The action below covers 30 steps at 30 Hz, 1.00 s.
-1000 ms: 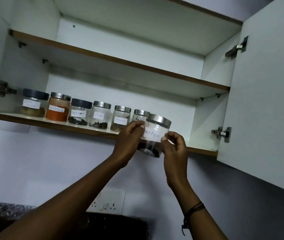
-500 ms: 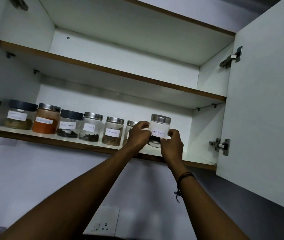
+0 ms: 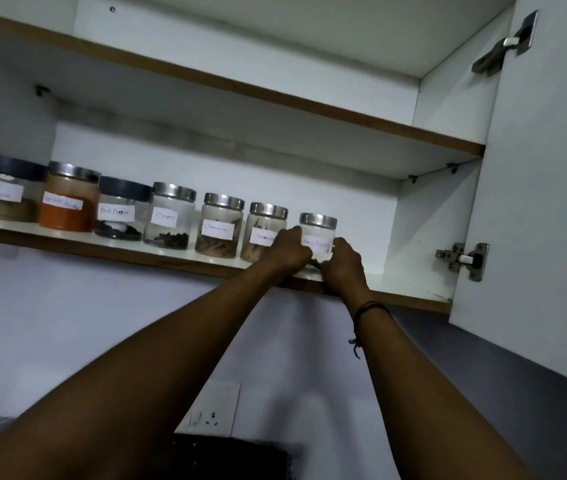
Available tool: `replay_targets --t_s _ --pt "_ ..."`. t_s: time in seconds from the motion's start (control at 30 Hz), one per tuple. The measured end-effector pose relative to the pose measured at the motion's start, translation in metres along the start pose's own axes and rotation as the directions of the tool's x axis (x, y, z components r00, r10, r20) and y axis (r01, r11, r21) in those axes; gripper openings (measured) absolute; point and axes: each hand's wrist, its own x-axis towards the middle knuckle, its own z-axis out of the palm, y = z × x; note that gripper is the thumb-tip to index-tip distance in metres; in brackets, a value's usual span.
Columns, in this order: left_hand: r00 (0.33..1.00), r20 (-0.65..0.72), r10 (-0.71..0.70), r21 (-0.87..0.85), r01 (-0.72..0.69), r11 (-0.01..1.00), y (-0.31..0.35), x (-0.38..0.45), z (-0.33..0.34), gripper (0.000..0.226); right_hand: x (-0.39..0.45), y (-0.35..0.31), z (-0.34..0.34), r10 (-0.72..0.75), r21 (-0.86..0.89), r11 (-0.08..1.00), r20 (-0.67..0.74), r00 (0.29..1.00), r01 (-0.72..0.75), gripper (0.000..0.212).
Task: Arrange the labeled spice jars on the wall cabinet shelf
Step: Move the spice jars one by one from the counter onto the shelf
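Hands held one jar (image 3: 317, 237) at the right end of the row on the shelf (image 3: 185, 255). The left hand (image 3: 287, 250) wrapped its left side and the right hand (image 3: 342, 263) wrapped its right side, so both were closed on the jar. Two hands made sense, as the shelf was high and glass slips. The jar seemed to rest on the shelf, but fingers hid its bottom, so I cannot be sure. Its label faced out and read black pepper, so it could be read from below. It stood just beside the next jar (image 3: 264, 233), in line with the others. The row had six more jars, labels out too. The door (image 3: 548, 188) stood open at the right, out of the way. I think the job was nearly done.
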Motion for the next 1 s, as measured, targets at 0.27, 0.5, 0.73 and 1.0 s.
replay_targets --t_s 0.27,0.5,0.73,1.0 --pt "0.986 -0.129 0.104 0.099 -0.091 0.991 -0.004 -0.023 0.003 0.021 -0.017 0.0 0.0 -0.028 -0.027 0.999 -0.013 1.0 0.028 0.024" --pt "0.942 -0.106 0.317 0.023 -0.317 0.948 -0.007 -0.075 0.012 0.031 -0.089 0.0 -0.016 -0.162 0.08 0.982 -0.101 0.982 0.17 0.027" --pt "0.941 -0.008 0.34 -0.15 -0.337 0.93 -0.021 -0.166 0.053 0.026 -0.186 0.024 -0.038 -0.094 0.137 0.986 -0.023 0.995 0.096 0.031" --pt "0.956 0.266 0.122 -0.256 -0.052 0.965 -0.09 -0.308 0.14 0.028 -0.35 0.1 -0.014 0.19 -0.007 0.982 0.13 0.973 -0.191 0.04"
